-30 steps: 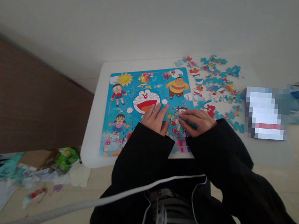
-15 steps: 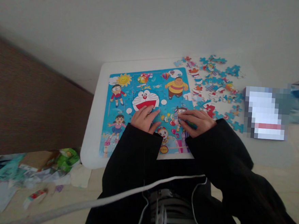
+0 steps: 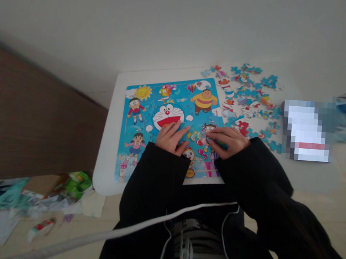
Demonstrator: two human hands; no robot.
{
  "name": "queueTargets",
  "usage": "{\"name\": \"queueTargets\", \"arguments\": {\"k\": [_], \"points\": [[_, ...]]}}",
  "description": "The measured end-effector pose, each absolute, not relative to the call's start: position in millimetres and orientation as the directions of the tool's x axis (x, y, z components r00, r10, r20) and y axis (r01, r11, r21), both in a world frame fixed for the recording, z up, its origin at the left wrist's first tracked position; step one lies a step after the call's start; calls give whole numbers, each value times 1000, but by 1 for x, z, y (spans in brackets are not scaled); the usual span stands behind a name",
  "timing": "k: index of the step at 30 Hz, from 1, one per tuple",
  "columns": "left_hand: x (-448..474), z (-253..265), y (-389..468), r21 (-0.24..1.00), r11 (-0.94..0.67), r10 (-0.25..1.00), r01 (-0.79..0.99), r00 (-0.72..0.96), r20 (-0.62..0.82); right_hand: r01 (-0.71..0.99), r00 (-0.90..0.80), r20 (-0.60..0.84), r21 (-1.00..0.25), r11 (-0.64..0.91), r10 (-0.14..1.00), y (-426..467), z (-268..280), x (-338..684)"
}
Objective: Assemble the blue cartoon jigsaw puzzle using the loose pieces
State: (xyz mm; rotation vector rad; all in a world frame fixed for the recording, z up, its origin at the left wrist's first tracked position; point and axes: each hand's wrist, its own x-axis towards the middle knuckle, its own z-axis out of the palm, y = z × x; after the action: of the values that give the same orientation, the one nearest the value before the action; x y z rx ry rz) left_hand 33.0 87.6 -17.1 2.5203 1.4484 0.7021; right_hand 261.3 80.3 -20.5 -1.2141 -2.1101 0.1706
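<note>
A blue cartoon jigsaw puzzle (image 3: 134, 130) lies in its flat board on a white table (image 3: 107, 152). My left hand (image 3: 171, 138) rests on the middle of the puzzle, just below the big cat's red mouth, its fingers spread and nothing visible in them. Over the lower right part of the picture, my right hand (image 3: 229, 142) has its thumb and fingers pinched together. They appear to grip a puzzle piece beside the small figure with glasses; the fingers hide most of it.
Several loose puzzle pieces (image 3: 253, 101) are scattered on the table right of the board. Further right is a blurred phone (image 3: 307, 133). A white cable (image 3: 154, 227) crosses in front of my body. Bags and papers (image 3: 46, 195) lie on the floor at left, beside a brown panel (image 3: 43, 116).
My left hand has slid a little to the right across the puzzle, uncovering slightly more of the cat's mouth. My right hand stays in the same spot.
</note>
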Motion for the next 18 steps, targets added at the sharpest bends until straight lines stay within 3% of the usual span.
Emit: {"name": "queueTargets", "arguments": {"k": [12, 18], "points": [[46, -20, 89, 278, -500, 852, 820, 407, 330, 720, -292, 497, -448, 530, 817, 79, -21, 260], [45, -19, 91, 324, -490, 855, 809, 373, 360, 717, -291, 515, -441, 540, 806, 80, -24, 261]]}}
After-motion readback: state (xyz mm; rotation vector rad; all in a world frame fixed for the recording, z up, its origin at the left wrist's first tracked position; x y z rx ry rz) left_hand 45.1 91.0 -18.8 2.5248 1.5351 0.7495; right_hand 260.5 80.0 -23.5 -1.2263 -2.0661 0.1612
